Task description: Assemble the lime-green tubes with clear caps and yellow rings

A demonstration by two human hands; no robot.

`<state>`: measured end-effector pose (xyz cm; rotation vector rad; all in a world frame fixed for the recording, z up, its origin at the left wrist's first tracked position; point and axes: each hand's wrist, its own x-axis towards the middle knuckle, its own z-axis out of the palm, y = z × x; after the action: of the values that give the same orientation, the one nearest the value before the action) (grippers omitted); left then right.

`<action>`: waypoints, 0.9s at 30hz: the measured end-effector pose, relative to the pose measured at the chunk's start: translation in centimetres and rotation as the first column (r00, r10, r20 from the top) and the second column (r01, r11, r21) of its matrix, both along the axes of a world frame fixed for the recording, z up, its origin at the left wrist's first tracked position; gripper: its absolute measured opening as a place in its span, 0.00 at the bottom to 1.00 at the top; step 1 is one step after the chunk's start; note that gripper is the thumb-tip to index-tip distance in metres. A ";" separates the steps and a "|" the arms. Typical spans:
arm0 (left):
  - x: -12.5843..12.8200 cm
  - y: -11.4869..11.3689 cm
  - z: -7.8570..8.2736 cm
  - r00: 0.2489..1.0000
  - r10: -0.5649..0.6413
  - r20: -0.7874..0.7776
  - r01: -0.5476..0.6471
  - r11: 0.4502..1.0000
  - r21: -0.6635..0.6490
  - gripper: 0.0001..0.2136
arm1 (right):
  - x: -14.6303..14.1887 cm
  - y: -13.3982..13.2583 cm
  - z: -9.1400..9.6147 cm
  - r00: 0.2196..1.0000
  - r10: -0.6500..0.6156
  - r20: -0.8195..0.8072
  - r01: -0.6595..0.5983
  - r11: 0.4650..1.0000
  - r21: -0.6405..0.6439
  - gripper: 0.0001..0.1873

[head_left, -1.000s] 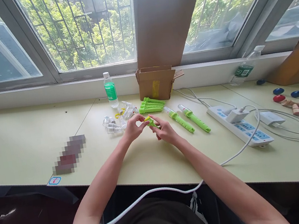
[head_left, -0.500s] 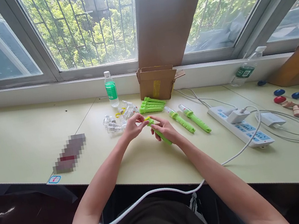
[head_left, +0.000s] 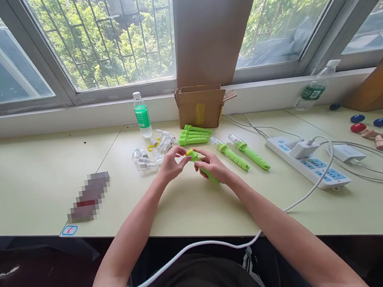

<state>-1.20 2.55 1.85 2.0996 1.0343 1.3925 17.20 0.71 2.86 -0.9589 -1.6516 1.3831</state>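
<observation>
Left hand (head_left: 173, 164) pinching yellow ring (head_left: 189, 152) on green handle (head_left: 212, 177) held by right hand (head_left: 214, 166), two clear-topped handles (head_left: 253, 154) done rightward, four bare ones (head_left: 194, 140) left beyond grip.

a bottle (head_left: 142, 116) with a green label stands upright at the far side of the desk (head_left: 18, 176). to the left lies a dark, pixelated object (head_left: 89, 198). on the right, a white charger (head_left: 303, 147) sits plugged into a power strip (head_left: 314, 163); farther right is a cardboard box (head_left: 379, 87).
</observation>
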 end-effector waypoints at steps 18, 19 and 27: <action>0.5 -0.2 0.1 0.998 -0.016 0.068 0.014 0.999 0.031 0.10 | -0.3 -0.2 0.3 0.997 0.026 -0.068 -0.031 0.997 -0.077 0.35; 0.5 -0.2 0.1 0.998 -0.012 0.067 0.010 0.999 0.034 0.10 | -0.3 0.0 0.2 0.998 0.008 -0.068 -0.013 0.997 -0.080 0.34; 0.5 0.0 0.0 0.996 0.085 0.032 -0.089 0.989 0.118 0.07 | -0.4 0.7 -0.8 0.992 -0.117 0.053 0.115 0.993 0.039 0.29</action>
<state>-0.73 2.51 1.83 2.1362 1.0678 1.5561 16.81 1.41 2.08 -1.0634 -1.6287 1.2558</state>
